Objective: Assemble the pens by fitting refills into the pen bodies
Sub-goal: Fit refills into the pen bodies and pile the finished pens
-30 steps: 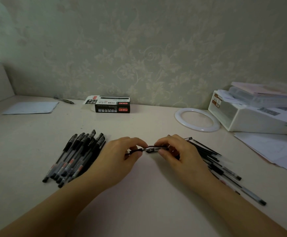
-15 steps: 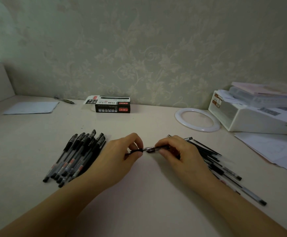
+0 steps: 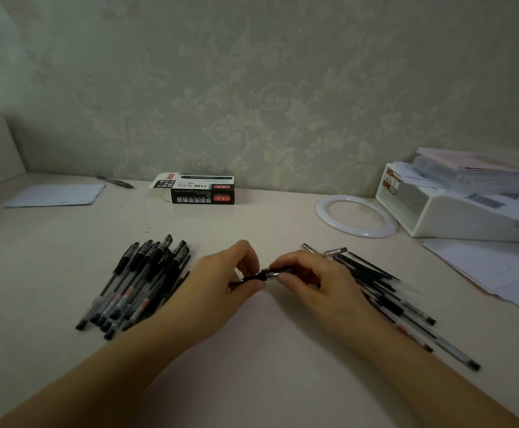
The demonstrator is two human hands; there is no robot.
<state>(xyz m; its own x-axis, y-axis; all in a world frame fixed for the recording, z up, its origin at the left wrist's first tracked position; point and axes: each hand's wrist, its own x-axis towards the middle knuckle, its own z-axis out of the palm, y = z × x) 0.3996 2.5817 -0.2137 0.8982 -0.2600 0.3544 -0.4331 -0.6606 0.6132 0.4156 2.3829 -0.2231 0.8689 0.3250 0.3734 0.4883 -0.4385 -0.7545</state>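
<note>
- Pens (image 3: 134, 285), capped, lie fanned on the surface (image 3: 252, 366) left of both hands.
- Left hand (image 3: 221, 282): grip clamped on the pen's dark end.
- Pen (image 3: 266, 274) spans the two hands just above the surface, long axis left to right.
- Right hand (image 3: 320, 282): grip pinched on the clear end; the closing push likely runs along that axis.
- Refills (image 3: 372, 273) lie just beside the right hand.
</note>
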